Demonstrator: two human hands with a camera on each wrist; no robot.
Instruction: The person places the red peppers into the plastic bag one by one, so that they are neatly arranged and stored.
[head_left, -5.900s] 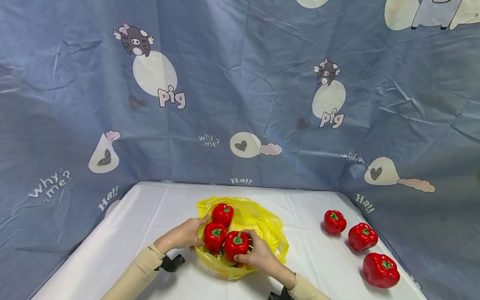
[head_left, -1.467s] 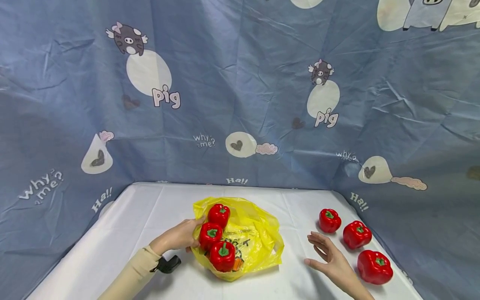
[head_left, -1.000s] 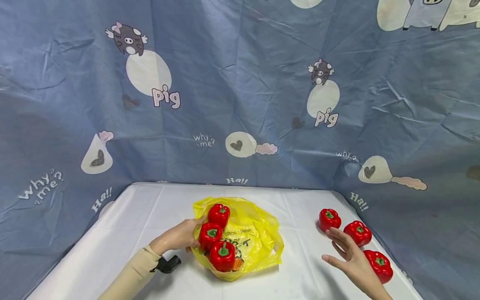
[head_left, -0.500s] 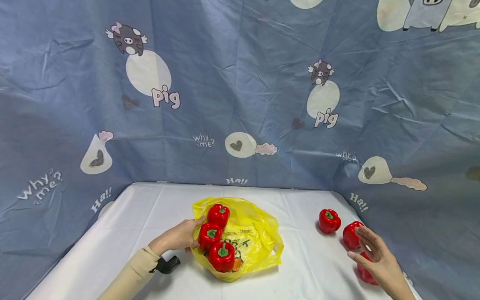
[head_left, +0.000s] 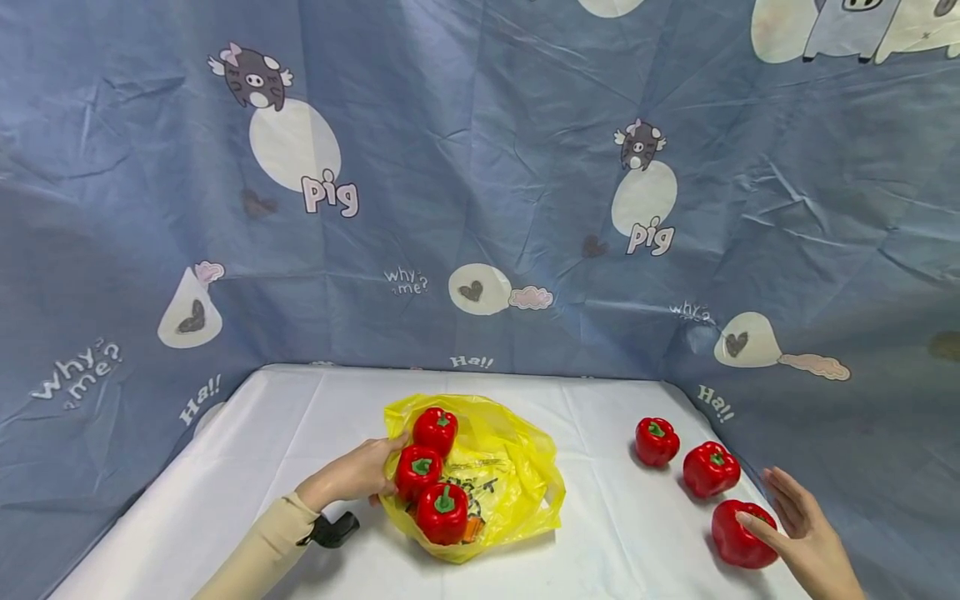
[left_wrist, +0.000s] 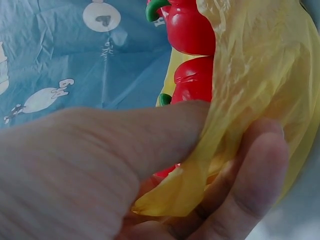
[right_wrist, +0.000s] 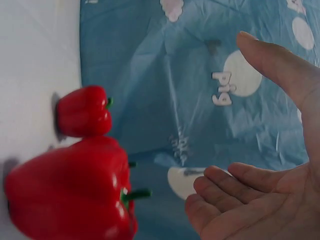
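Note:
A yellow plastic bag (head_left: 517,467) lies with its mouth spread on the table. Three red bell peppers sit along its left side: a far one (head_left: 435,432), a middle one (head_left: 417,472) and a near one (head_left: 442,518). My left hand (head_left: 348,477) pinches the bag's left edge between thumb and fingers, plain in the left wrist view, where the bag film (left_wrist: 260,65) covers part of the peppers. My right hand (head_left: 810,542), fingers extended and thumb apart, is beside the nearest loose bell pepper (head_left: 735,542), the thumb overlapping it in the head view. The right wrist view shows a gap between them.
Two more red bell peppers, one farther back (head_left: 657,442) and one between (head_left: 710,469), stand in a row on the right side of the white-covered table (head_left: 592,550). A blue printed curtain (head_left: 555,208) encloses the back and sides.
My right hand left the near pepper in the bag, then moved right past the loose peppers to the nearest one's right side. My left hand stayed at the bag's edge.

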